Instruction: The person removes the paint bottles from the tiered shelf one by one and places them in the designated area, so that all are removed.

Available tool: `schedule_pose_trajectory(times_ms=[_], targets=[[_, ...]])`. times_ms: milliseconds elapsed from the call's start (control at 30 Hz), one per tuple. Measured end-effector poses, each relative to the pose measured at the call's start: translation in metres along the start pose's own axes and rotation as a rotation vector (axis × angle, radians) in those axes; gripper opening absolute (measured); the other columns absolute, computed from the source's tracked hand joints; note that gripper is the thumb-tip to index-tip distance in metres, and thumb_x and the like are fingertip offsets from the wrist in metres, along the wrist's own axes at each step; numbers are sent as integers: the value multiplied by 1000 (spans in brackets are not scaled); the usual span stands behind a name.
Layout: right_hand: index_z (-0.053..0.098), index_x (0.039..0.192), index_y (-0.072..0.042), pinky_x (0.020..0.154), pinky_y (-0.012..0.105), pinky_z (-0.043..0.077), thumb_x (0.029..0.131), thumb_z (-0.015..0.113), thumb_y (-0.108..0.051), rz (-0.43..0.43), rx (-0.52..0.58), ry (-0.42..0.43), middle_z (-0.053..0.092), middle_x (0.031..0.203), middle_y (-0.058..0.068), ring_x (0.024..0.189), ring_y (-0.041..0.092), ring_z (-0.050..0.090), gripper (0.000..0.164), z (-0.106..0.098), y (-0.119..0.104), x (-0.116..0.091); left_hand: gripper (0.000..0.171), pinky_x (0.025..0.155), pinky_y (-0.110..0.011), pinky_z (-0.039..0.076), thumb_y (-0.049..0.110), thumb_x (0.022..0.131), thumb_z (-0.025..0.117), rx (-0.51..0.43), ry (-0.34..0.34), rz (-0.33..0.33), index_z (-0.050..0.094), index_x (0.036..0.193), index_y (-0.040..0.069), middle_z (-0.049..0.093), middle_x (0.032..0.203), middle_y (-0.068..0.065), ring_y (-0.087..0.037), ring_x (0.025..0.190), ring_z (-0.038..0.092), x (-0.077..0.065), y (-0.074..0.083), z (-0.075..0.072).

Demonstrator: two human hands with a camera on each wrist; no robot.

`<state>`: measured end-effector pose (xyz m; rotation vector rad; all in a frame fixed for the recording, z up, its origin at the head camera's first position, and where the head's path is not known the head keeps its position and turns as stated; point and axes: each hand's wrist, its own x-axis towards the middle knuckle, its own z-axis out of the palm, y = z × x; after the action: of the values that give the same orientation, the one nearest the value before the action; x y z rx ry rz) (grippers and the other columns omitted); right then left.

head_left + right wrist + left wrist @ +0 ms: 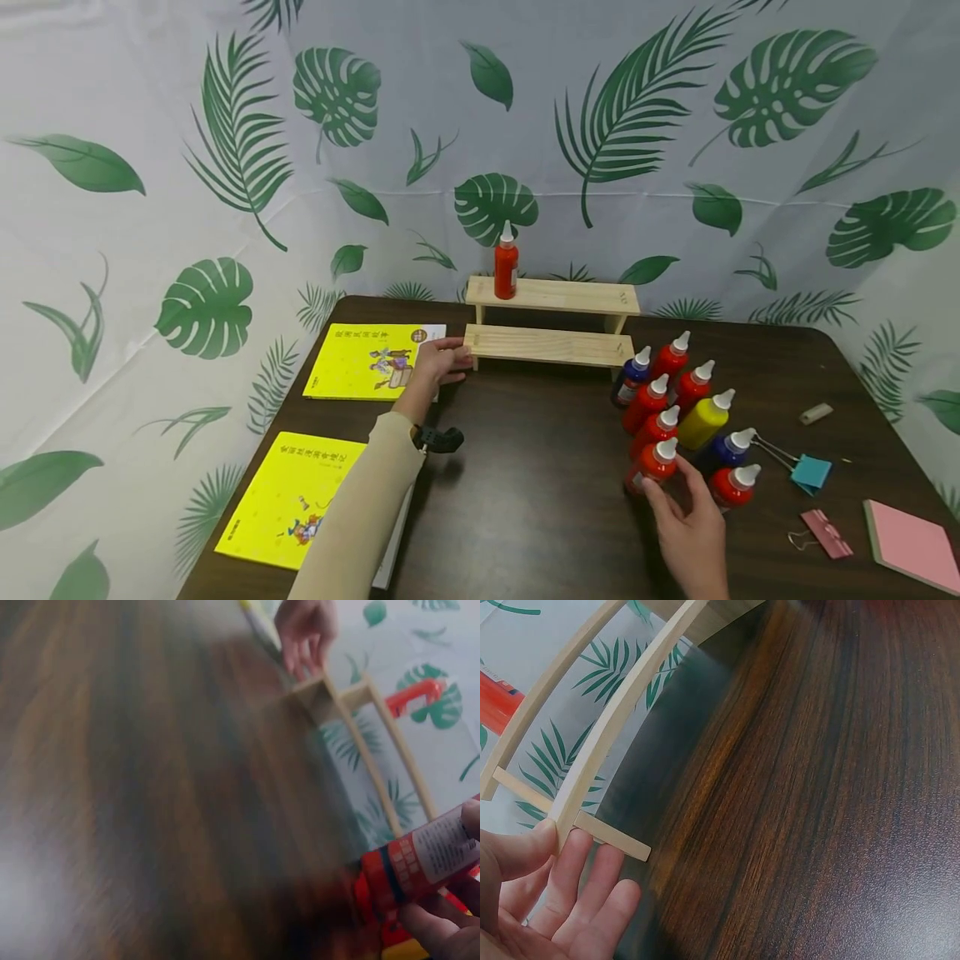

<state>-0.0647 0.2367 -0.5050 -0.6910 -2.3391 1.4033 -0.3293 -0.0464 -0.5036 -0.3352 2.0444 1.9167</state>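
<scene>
A two-tier wooden rack (550, 344) stands at the back of the table. My left hand (441, 362) pinches the left end of its lower board, thumb over the edge and fingers beneath, as the left wrist view shows. On the upper board stands a red squeeze bottle (506, 271) with a white nozzle. My right hand (688, 521) grips another red squeeze bottle (652, 468) at the front of a bottle group; its label faces the right wrist camera. Around it are more red bottles (646, 406), a yellow bottle (703, 423) and two blue bottles (632, 379).
Two yellow books (352, 360) lie at the left, the nearer one partly behind my left sleeve. To the right are a blue binder clip (812, 475), a pink binder clip (827, 533), a pink notepad (913, 546) and a small whitish stick (816, 413). A leaf-patterned cloth hangs behind.
</scene>
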Motion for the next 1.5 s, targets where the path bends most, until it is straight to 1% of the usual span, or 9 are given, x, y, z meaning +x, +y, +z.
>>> schedule_pose_trajectory(times_ms=[67,467,800,900,1033,1100,1300,1400,1500], targets=[[46,138,-7,87,34,46,92,65,-21,19,-36,20,50,137,16,122,34,52,52,-2,5,-1,32,72,-35,58,18,91,67,-1,0,-2,64,121,9,71,100,-13,-23,88,70,0,0,0],[40,143,-4,89,48,45,95,60,-22,47,-56,68,47,139,25,122,42,50,55,3,15,0,32,75,-35,58,19,90,67,-8,-2,-20,64,121,9,71,99,-12,-23,90,70,0,0,0],[35,148,-14,90,44,43,94,61,-24,29,-38,96,44,144,17,125,38,49,60,1,7,-4,34,72,-34,58,18,90,68,-9,3,-25,63,122,8,72,100,-13,-22,87,70,2,-1,0],[42,145,-21,93,33,46,92,63,-18,-43,-14,196,50,141,8,125,28,52,57,-3,-5,-8,34,70,-33,58,19,89,69,-12,8,-22,64,122,8,72,100,-13,-22,88,70,2,-1,0],[54,136,-22,93,15,45,87,66,-1,-232,63,348,58,133,2,120,13,55,54,-11,-25,-15,35,70,-33,58,19,89,69,-9,10,-24,64,122,8,72,100,-13,-22,88,70,1,0,0],[57,133,-19,93,16,45,84,67,5,-330,94,372,59,131,2,119,12,56,55,-14,-37,-16,35,70,-33,58,19,89,69,-10,9,-28,64,123,9,72,100,-13,-22,88,70,1,0,0],[59,129,-11,93,21,48,83,67,9,-535,202,201,61,125,5,114,21,59,51,-1,-68,-11,35,72,-34,58,18,89,69,-5,13,-39,63,123,9,71,101,-13,-23,89,70,2,1,-1],[59,128,-12,92,22,49,85,68,2,-542,258,103,61,124,5,112,20,59,46,24,-80,1,36,72,-34,58,18,89,69,-3,14,-43,63,123,9,71,102,-13,-23,90,70,2,1,0],[58,128,-6,93,34,50,87,67,-2,-521,306,39,61,125,10,114,26,59,42,51,-100,15,36,71,-34,58,18,89,69,-4,10,-41,63,123,9,71,102,-13,-23,89,70,2,2,0]])
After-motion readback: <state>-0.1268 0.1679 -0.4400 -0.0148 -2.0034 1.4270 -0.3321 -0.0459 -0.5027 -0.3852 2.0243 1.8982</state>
